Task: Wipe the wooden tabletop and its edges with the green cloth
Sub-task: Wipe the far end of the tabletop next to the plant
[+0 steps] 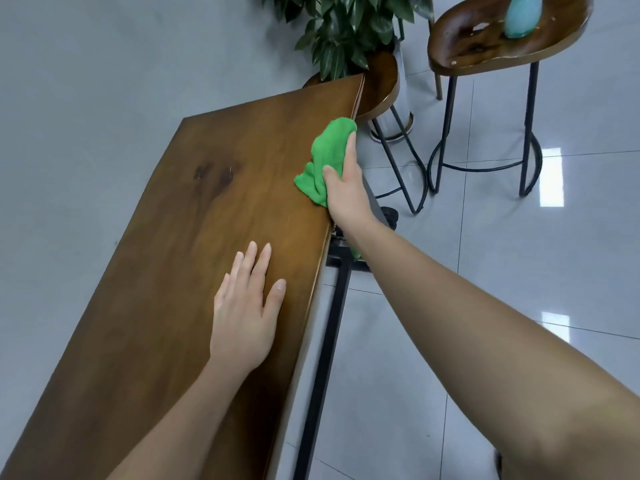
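Note:
A long dark wooden tabletop (194, 237) runs from the lower left up to the centre top. A crumpled green cloth (325, 154) lies over its right long edge, near the far end. My right hand (346, 192) grips the cloth there, thumb on the top surface and fingers wrapped over the edge. My left hand (246, 313) rests flat on the wood nearer to me, palm down, fingers spread, holding nothing.
Black metal table legs (329, 327) stand under the right edge. Two wooden stools with black frames, the nearer stool (381, 88) and the farther stool (502, 46), stand at the far right, the farther one bearing a turquoise object (519, 15). A leafy potted plant (346, 26) stands at the table's far corner. The floor is glossy grey tile.

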`<state>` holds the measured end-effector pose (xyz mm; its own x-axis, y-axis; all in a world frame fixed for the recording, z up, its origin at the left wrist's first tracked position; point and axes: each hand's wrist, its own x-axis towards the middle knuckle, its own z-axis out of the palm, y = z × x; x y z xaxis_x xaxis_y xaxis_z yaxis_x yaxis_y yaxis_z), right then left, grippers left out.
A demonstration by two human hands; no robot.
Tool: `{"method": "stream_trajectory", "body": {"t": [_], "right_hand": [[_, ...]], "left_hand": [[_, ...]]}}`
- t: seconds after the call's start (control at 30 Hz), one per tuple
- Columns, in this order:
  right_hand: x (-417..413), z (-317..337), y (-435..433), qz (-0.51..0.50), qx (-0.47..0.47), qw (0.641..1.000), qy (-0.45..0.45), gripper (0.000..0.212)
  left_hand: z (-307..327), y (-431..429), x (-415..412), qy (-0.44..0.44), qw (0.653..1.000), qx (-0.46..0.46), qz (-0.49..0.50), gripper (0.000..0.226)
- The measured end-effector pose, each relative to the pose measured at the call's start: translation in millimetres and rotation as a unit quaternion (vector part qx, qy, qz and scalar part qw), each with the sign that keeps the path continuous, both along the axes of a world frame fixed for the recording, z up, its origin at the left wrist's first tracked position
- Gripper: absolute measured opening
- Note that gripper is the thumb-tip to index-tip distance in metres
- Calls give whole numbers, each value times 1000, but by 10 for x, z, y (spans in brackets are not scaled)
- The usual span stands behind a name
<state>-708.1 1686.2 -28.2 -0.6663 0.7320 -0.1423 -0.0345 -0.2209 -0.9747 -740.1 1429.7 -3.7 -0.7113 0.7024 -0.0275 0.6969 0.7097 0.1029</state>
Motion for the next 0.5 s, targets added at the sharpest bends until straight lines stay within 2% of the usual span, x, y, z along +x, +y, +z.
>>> {"method": "stream_trajectory", "body": {"t": [0.1, 0.33, 0.5], "right_hand": [[301, -74, -624, -8, 25, 999, 19, 76], [1048, -182, -2230, -12, -8, 999, 47, 74], [1484, -257, -3279, -3, -26, 998, 51, 80]], "left_hand": [[-14, -434, 43, 1, 1000, -8, -10, 71], [-18, -1383, 197, 0, 1000, -13, -26, 74], [-2, -1547, 238, 3, 999, -14, -40, 73]]}}
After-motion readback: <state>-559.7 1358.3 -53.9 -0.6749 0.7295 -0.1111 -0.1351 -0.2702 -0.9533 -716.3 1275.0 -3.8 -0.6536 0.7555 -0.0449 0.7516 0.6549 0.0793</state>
